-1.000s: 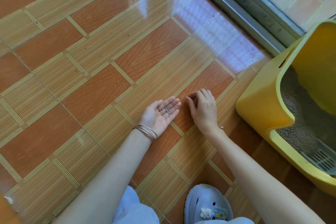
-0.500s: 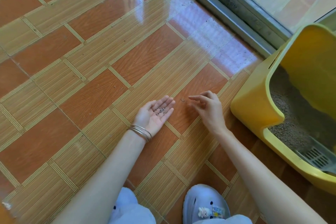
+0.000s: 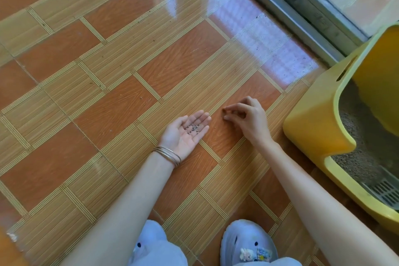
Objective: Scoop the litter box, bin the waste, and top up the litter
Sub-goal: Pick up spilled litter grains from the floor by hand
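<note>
your left hand [image 3: 185, 134] lies open, palm up, low over the floor [image 3: 108, 114], with a small heap of grains [image 3: 193, 128] on the fingers. just beside it, your right hand [image 3: 248, 119] has thumb and first finger pinched together; i cannot tell if a grain is between them. the yellow litter box [image 3: 311, 123] stands at the right, with litter inside. if you tilt the open palm while you reach, the grains probably roll off and scatter again.
</note>
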Tool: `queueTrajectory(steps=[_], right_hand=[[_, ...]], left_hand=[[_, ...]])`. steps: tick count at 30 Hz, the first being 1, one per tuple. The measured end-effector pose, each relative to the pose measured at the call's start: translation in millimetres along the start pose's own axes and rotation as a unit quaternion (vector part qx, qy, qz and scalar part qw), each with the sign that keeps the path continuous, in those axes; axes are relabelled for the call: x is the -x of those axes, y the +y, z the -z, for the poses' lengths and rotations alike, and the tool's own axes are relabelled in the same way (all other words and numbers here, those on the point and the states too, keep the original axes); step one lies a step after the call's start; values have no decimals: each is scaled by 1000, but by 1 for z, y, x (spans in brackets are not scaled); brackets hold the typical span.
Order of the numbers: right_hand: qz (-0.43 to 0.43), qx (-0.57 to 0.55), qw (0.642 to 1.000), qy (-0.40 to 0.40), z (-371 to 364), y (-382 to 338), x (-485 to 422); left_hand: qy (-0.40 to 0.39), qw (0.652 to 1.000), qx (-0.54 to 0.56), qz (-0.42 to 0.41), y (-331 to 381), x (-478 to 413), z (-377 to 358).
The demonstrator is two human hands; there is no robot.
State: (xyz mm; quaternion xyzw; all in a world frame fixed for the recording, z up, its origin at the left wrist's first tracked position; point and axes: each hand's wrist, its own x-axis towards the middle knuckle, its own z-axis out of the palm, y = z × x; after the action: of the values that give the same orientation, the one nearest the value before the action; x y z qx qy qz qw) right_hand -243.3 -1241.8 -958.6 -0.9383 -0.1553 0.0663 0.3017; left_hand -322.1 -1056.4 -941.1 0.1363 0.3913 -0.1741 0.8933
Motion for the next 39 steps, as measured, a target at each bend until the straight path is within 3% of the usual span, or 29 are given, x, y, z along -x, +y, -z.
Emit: queueTrajectory(steps=[8,15,17,19,22,24,27,30,39], right_hand=[[51,-1,999,17,-5,2,-2],[100,117,988,30,-16,-4,6],[76,90,992,44,-14,-11,9],[42,-7,998,45,-9,-23,16],[79,-74,994,10,2,-40,29],[72,-79,994,27,8,-38,32],[-7,-60,995,80,14,-19,29],[-54,-21,996,61,12,-2,25],[-56,-19,998,36,-5,-5,14]], left_hand=[[0,1000,-7,0,0,-2,2],[16,1000,-19,4,-3,-1,-4],[25,999,-20,5,-5,0,-5],[33,999,-22,10,-10,0,-8],[36,999,-38,14,-21,1,-17],[30,999,-34,19,-24,2,-20],[16,999,-24,24,-21,2,-20],[10,1000,-20,15,-14,2,-14],[8,1000,3,-4,-2,1,0]])
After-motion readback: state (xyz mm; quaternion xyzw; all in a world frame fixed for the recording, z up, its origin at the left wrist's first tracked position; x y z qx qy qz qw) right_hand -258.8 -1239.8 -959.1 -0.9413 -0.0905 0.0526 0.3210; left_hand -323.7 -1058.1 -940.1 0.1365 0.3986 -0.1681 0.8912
